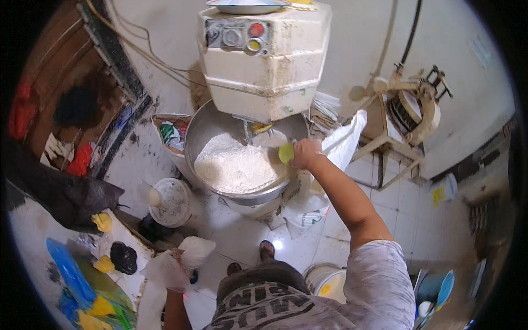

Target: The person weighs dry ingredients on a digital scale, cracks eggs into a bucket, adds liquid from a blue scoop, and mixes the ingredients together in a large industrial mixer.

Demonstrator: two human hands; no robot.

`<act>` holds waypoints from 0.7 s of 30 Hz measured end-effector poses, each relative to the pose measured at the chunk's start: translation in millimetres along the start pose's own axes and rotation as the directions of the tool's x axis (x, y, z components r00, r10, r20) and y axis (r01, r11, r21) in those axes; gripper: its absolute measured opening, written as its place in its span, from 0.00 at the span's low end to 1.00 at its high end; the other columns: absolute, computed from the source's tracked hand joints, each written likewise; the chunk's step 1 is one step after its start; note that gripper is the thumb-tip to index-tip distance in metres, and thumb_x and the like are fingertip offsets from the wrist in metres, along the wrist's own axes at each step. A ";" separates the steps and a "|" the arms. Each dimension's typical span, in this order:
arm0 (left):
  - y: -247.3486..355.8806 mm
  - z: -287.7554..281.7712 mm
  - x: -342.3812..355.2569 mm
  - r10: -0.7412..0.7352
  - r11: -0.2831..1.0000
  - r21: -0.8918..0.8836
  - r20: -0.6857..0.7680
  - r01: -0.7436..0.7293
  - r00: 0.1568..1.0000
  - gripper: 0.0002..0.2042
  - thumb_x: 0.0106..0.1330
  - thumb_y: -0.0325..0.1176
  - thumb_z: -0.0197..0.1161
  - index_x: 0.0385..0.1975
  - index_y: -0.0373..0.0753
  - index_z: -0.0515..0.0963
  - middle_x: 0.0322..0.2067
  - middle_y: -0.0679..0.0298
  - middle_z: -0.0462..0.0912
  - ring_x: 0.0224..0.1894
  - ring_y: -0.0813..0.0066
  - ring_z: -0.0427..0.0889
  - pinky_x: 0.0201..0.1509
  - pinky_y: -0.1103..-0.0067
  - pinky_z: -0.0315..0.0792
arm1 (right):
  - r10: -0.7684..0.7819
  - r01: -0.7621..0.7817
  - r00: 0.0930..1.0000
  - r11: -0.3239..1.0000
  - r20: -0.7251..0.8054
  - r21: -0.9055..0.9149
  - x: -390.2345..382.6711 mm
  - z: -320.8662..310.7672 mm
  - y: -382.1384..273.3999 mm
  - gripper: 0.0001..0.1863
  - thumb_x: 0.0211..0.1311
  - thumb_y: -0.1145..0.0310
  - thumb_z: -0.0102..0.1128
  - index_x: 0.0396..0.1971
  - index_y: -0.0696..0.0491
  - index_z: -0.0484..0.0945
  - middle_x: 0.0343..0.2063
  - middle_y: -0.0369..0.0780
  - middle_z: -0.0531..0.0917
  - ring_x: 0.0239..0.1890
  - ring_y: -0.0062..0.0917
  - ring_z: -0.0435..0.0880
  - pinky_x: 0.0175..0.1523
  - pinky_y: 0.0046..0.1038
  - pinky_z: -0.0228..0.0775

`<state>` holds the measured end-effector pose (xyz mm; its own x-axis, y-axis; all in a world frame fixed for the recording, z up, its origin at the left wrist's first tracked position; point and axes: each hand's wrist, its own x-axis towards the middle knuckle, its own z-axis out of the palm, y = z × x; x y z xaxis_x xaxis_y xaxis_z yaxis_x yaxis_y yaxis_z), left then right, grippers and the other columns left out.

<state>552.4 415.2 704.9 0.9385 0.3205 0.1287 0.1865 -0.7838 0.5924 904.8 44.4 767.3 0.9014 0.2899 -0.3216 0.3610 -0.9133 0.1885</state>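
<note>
Head view: green scoop (285,153) in right hand (306,153)

White powder (234,165) heaped in the bowl (207,126)!

Here's the right grip (306,153), holding a yellow-green scoop (285,153) at the right rim, cream mixer (258,82) overhanging the far side; near left, the left grip (175,266) clutches a white bag (197,252).
</note>
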 end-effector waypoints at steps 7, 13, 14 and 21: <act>3.7 5.7 17.3 0.124 0.902 -0.426 0.118 -0.063 0.985 0.17 0.69 0.43 0.46 0.26 0.36 0.75 0.24 0.62 0.75 0.29 0.68 0.72 0.39 0.74 0.66 | 0.359 0.433 0.871 -0.241 -0.335 0.869 -151.2 30.2 -51.8 0.57 0.46 0.60 0.69 0.66 0.47 0.33 0.48 0.49 0.74 0.51 0.32 0.75 0.56 0.33 0.66; 57.7 -9.3 -11.7 0.220 0.967 0.003 0.492 -0.254 0.843 0.21 0.72 0.43 0.38 0.29 0.35 0.76 0.28 0.59 0.75 0.32 0.66 0.72 0.42 0.74 0.65 | 0.692 0.491 0.681 -0.190 -0.238 0.850 -358.7 105.6 -124.3 0.44 0.45 0.65 0.70 0.59 0.48 0.49 0.41 0.45 0.77 0.49 0.29 0.75 0.52 0.32 0.67; 38.5 -12.4 -11.5 0.294 0.942 -0.008 0.507 -0.337 0.810 0.23 0.72 0.45 0.37 0.31 0.34 0.76 0.29 0.58 0.76 0.34 0.65 0.72 0.43 0.71 0.64 | 0.706 0.422 0.698 -0.270 -0.120 0.866 -377.6 122.3 -146.9 0.39 0.45 0.63 0.71 0.54 0.50 0.55 0.40 0.45 0.77 0.48 0.29 0.75 0.50 0.32 0.68; 36.2 27.2 -109.8 0.299 0.892 -0.019 0.775 -0.453 0.557 0.23 0.72 0.45 0.38 0.37 0.32 0.75 0.33 0.57 0.78 0.34 0.67 0.73 0.41 0.70 0.66 | 0.853 -0.308 0.306 -0.331 0.422 0.892 -587.2 335.6 -322.7 0.22 0.53 0.50 0.57 0.36 0.56 0.77 0.33 0.48 0.80 0.36 0.42 0.78 0.42 0.36 0.69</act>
<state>464.0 337.1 690.6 0.8037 -0.4679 -0.3675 -0.2639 -0.8339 0.4847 178.7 72.9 583.9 0.4830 -0.8114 -0.3291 -0.6102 -0.0424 -0.7911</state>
